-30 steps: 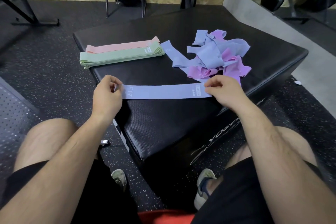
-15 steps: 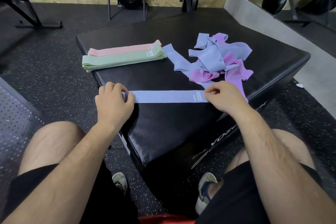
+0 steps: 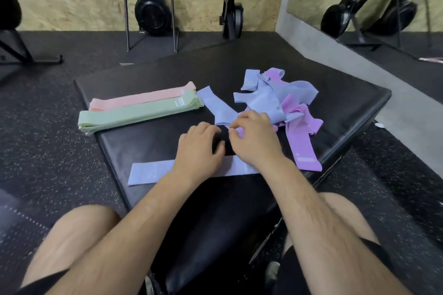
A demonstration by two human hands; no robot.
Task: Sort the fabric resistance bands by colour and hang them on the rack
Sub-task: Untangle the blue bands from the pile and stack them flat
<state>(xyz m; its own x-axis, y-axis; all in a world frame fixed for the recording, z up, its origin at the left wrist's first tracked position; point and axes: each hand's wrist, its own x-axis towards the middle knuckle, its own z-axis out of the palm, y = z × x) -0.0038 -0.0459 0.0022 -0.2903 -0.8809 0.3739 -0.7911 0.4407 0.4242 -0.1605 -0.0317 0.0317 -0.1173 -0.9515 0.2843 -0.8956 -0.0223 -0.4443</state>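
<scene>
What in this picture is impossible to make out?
Head view: middle of the flat blue band, covered by left forearm and right forearm.
Right hand grip: curled fingers hide whether it pinches anything.
Number of bands in the tangled pile: they overlap.
Print on the purple band: too small, blurred.

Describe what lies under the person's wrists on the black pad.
A flat blue band. Its left end and a strip between the wrists show; the rest beneath them is covered.
</scene>
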